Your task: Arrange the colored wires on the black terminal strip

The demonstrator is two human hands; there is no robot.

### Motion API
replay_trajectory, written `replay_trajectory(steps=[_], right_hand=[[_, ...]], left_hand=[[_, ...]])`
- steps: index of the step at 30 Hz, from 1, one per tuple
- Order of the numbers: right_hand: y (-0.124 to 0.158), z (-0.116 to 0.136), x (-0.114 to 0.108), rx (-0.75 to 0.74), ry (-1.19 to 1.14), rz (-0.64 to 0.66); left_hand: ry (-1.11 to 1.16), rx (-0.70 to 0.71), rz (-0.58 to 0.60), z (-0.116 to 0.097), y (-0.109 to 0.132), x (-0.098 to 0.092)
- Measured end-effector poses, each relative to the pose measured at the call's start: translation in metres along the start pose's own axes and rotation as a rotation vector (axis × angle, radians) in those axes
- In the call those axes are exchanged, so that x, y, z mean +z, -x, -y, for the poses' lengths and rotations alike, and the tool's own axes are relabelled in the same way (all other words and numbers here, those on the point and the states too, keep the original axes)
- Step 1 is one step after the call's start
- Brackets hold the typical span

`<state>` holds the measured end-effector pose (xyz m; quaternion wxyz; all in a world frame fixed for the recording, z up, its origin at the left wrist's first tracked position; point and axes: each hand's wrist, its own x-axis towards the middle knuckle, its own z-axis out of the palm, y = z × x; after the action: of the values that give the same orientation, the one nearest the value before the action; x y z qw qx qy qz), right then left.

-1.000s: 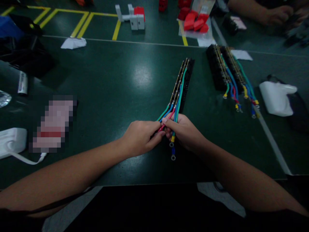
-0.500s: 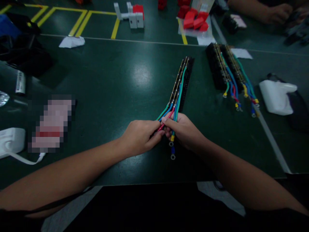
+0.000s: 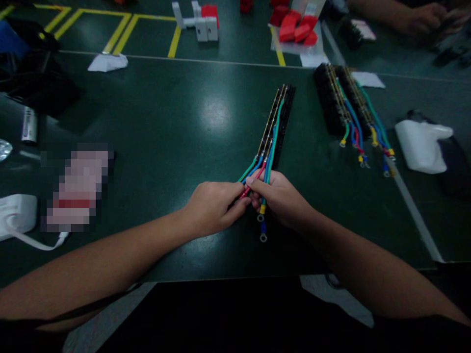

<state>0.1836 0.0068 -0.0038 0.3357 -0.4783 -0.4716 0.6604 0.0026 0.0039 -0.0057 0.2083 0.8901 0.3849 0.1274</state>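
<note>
A long black terminal strip [image 3: 280, 122] lies on the dark green table [image 3: 165, 132], with green, blue and red wires [image 3: 259, 169] running from its near end. My left hand [image 3: 213, 206] and my right hand [image 3: 281, 198] meet at that near end, both closed around the wire bundle. The red wire is pinched between the fingertips of the two hands. Yellow and blue ring terminals [image 3: 262, 226] hang out below my right hand.
Two more wired black strips [image 3: 346, 103] lie to the right, beside a white object [image 3: 423, 147]. Red parts [image 3: 296, 29] and a white-and-red block [image 3: 200, 22] sit at the back. A white charger [image 3: 16, 215] is at left. Another person's hands [image 3: 423, 19] work at top right.
</note>
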Motion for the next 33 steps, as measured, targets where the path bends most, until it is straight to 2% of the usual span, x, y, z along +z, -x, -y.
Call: replay_trajectory(steps=[33], right_hand=[[-0.0009, -0.0015, -0.0008, -0.017, -0.026, 0.009]], left_hand=[[0.001, 0.015, -0.017, -0.0007, -0.0005, 0.0003]])
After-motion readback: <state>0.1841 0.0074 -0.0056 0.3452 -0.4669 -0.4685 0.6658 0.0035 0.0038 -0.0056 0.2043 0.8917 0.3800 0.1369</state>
